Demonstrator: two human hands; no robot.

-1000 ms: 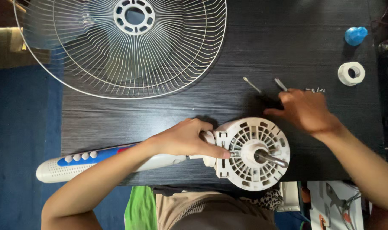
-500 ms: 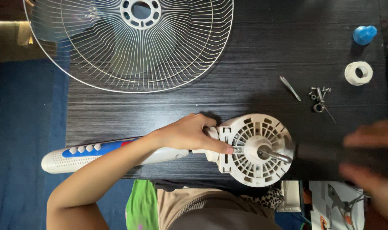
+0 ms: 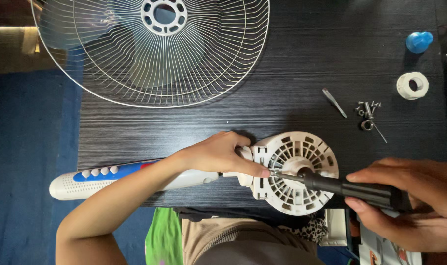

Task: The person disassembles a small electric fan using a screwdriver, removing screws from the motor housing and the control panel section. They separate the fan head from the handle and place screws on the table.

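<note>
Now the right hand (image 3: 415,206) has returned gripping a screwdriver (image 3: 341,185) at the motor housing (image 3: 294,172), left hand (image 3: 218,154) clasping its neck.

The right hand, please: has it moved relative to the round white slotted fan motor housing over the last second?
Yes. The right hand left the tabletop beyond the housing and now points a black screwdriver at it from the near right.

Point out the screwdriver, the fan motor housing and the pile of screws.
screwdriver (image 3: 361,190), head view, on its black handle.
fan motor housing (image 3: 302,147), head view, on its slotted white face.
pile of screws (image 3: 367,109), head view, on the middle screws.
</note>
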